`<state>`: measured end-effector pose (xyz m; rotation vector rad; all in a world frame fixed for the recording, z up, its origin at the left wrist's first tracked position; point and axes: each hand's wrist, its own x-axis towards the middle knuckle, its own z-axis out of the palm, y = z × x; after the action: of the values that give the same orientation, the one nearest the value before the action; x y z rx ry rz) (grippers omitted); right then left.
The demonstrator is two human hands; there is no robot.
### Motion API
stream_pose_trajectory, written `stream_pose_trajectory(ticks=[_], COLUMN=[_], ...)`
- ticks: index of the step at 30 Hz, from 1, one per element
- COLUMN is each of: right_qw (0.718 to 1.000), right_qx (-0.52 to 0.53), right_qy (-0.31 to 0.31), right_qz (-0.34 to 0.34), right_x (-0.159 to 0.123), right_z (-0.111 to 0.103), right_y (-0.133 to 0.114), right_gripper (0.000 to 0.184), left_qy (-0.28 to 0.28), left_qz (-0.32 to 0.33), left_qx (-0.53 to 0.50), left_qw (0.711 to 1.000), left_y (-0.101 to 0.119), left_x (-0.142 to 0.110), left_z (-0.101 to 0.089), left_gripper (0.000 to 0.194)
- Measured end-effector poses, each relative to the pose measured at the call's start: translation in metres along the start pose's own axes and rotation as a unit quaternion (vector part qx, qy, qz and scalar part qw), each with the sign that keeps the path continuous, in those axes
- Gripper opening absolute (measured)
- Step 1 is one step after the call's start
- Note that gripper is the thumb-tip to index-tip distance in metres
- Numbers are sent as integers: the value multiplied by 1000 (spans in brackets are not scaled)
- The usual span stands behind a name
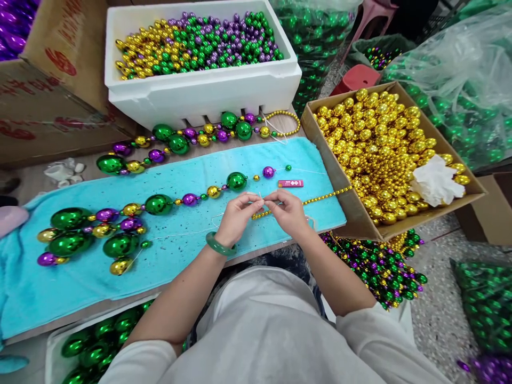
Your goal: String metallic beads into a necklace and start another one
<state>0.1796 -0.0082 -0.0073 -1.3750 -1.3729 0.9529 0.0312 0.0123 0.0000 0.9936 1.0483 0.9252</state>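
Note:
Above the turquoise towel [280, 154], my left hand [240, 214] and my right hand [288, 211] meet fingertip to fingertip. Both are closed in a pinch on a thin white string [260, 196], of which only a short end shows. Just under the fingers runs a chain of small gold beads [326, 196], which leads right into a cardboard box. Left of my hands lies a strand of green, purple and gold beads [159, 204], with its thread trailing across the towel. Beyond my fingers are a loose purple bead [268, 172] and a small pink-red packet [290, 183]. A green bangle [221, 244] circles my left wrist.
A white foam box [200, 88] of mixed beads stands behind the towel, with a finished-looking bead strand [178, 144] before it. The cardboard box [370, 230] at right holds gold beads and crumpled white tissue [439, 180]. Another carton [68, 101] stands far left.

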Motion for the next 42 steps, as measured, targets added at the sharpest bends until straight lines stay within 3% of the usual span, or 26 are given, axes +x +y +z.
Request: stream_pose_trajectory(ticks=[3, 7, 10, 13, 20, 24, 27, 32, 36, 38, 42], right_qw=[999, 998, 1000, 999, 990, 990, 987, 968, 941, 931, 938], right_qx=[-35, -55, -23, 51, 104, 124, 162, 240, 318, 338, 319], right_qy=[17, 9, 5, -8, -50, -28, -4, 41, 35, 24, 14], right_qz=[11, 20, 12, -2, -77, -53, -10, 53, 108, 133, 131], right_x=[0, 1, 3, 8, 17, 11, 4, -3, -1, 0, 1], right_z=[4, 5, 1, -5, -10, -6, 2, 17, 22, 23, 21], right_y=[-1, -2, -2, -2, -8, -7, -8, -15, -20, -21, -23], right_gripper=[9, 9, 7, 18, 14, 20, 22, 23, 25, 27, 27], left_qy=[44, 84, 66, 27, -29, -51, -24, 80, 119, 128, 119], left_qz=[48, 129, 165, 196, 205, 194, 223, 347, 406, 405, 324], left_qx=[78, 216, 262, 291, 260, 191, 177, 255, 297, 282, 185], left_qw=[995, 964, 949, 936, 943, 961, 958, 899, 856, 860, 920], left_y=[-2, -1, 2, 6, 11, 13, 14, 11, 10, 10, 11], left_x=[-1, -1, 0, 0, -2, -1, -1, -3, -3, -2, 1], left_z=[4, 4, 0, -4, -8, -7, -5, -1, 1, 2, 4], left_gripper=[14, 10, 12, 13, 9, 13, 13, 10, 9, 8, 8])
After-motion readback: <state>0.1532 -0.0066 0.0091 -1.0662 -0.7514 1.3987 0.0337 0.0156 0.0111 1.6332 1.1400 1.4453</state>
